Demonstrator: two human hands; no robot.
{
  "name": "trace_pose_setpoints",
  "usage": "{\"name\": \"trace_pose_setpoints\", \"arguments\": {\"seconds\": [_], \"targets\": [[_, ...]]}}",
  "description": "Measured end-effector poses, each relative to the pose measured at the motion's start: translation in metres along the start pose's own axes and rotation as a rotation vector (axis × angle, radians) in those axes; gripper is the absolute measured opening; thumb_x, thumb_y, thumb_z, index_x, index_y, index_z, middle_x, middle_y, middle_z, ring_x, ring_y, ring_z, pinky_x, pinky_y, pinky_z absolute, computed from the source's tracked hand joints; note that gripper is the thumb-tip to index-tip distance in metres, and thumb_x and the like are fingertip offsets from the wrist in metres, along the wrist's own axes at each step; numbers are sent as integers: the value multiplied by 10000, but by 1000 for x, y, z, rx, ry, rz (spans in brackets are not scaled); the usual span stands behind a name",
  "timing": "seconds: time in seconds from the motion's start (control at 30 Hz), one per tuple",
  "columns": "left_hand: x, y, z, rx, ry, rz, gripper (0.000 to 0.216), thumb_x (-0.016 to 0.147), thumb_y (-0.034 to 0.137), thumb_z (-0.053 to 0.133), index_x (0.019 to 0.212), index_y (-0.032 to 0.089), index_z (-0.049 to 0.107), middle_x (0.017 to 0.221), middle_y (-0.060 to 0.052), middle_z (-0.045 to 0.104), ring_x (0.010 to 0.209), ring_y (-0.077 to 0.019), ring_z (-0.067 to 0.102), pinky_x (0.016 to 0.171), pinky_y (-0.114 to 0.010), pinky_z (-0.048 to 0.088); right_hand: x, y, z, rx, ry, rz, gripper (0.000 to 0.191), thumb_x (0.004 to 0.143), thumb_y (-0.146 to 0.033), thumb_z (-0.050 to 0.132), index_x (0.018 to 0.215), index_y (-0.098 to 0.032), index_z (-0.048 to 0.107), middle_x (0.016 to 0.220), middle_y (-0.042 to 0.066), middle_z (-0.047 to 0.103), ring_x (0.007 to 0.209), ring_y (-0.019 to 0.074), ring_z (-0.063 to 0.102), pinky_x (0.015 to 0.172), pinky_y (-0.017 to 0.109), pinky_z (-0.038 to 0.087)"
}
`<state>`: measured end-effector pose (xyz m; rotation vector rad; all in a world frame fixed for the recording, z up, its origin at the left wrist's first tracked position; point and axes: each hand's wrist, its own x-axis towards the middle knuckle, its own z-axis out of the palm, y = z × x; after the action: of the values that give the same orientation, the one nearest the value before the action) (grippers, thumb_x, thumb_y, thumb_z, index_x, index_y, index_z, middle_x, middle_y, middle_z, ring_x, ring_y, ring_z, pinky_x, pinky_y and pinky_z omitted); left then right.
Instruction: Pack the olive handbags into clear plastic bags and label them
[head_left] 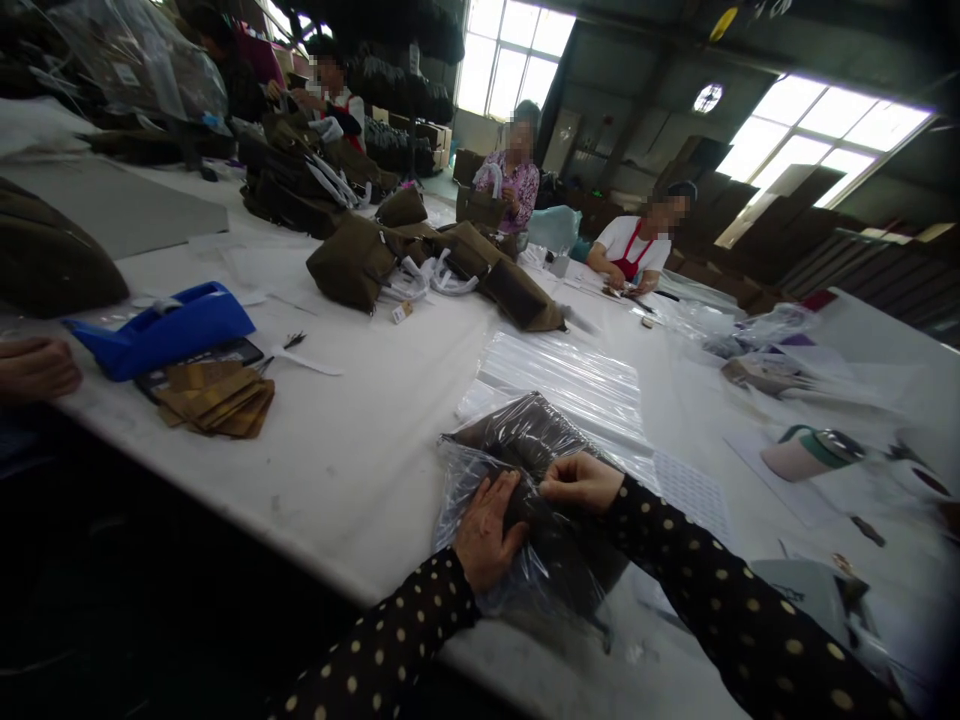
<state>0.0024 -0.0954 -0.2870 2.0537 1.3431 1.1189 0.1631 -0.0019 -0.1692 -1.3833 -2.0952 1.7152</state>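
Note:
A dark brown bag wrapped in a clear plastic bag (525, 440) lies at the near edge of the white table (360, 440). My left hand (486, 530) rests flat on its near end, fingers stretched over the plastic. My right hand (581, 480) is closed in a pinch on the plastic at the bag's open end. Both my sleeves are black with pale dots.
A stack of clear plastic bags (570, 375) lies just beyond. At left sit a blue tape dispenser (169, 325), brown tags (217, 398) and another person's hand (34, 368). Brown bags (420, 265) are piled mid-table. Three people work at the far side. A tape roll (814, 450) lies at right.

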Motion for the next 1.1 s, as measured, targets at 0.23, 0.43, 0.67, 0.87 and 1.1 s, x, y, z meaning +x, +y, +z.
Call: {"name": "trace_pose_setpoints", "arguments": {"seconds": [0.23, 0.43, 0.67, 0.87, 1.1], "targets": [[-1, -2, 4, 16, 14, 8, 655, 844, 255, 474, 1398, 143, 144, 1392, -123, 374, 1318, -229, 269, 1081, -502, 242, 18, -23, 24, -986, 85, 154, 228, 704, -400, 592, 653, -180, 621, 670, 35, 622, 678, 177, 585, 628, 284, 429], [-1, -3, 2, 90, 25, 77, 521, 859, 249, 456, 1353, 167, 314, 1404, -124, 353, 1317, -252, 270, 1055, -506, 293, 29, -30, 25, -1167, 133, 290, 218, 665, -363, 595, 734, -163, 646, 811, 145, 658, 834, 316, 615, 680, 412, 469], [-3, -4, 4, 224, 21, 153, 394, 875, 252, 434, 1259, 175, 476, 1377, -126, 396, 1307, -269, 288, 1048, -504, 307, 30, -29, 20, -1157, 200, 362, 650, 600, -480, 666, 1114, -135, 465, 881, 160, 645, 835, 331, 619, 669, 413, 470], [-2, -2, 4, 268, 44, 174, 350, 868, 241, 446, 1198, 159, 529, 1355, -133, 427, 1292, -272, 318, 1019, -506, 346, 15, -25, -18, -1108, 279, 399, 686, 561, -557, 666, 1088, -177, 446, 881, 125, 643, 829, 317, 616, 671, 388, 463], [-1, 0, 2, 266, 34, 177, 343, 862, 228, 456, 1191, 158, 522, 1348, -131, 436, 1291, -271, 321, 1022, -506, 343, 4, -5, -23, -899, 426, 170, 822, 567, -432, 697, 1281, -229, 345, 1067, 99, 582, 930, 258, 584, 762, 350, 457]]}}
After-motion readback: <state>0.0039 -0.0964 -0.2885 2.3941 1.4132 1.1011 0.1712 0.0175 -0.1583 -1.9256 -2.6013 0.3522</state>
